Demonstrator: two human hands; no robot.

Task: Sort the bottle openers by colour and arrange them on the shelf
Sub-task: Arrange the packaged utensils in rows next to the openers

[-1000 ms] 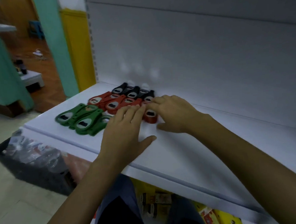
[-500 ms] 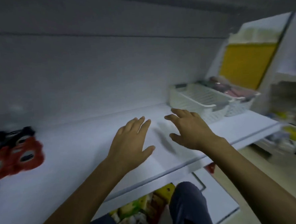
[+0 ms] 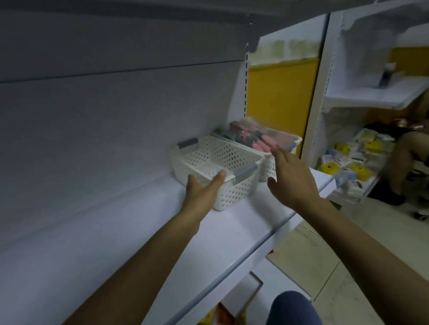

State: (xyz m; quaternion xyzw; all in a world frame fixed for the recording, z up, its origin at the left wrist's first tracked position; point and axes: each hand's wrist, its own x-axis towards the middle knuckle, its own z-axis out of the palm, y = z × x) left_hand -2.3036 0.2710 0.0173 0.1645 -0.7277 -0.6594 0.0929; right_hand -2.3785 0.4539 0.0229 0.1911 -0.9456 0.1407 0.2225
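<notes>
Bottle openers are now out of view past 9 o'clock; more are likely sought. The empty basket (image 3: pixel 235 193) is touched by the left hand (image 3: pixel 203 190), grip unclear; the right hand (image 3: pixel 294 180) is spread, holding nothing.

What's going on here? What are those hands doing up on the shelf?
A person is reaching along a white shelf. The left hand rests against the side of a white basket that looks empty, thumb at its rim. The right hand is open in the air, close to a second basket holding pink and dark things. No bottle openers show in this view.
</notes>
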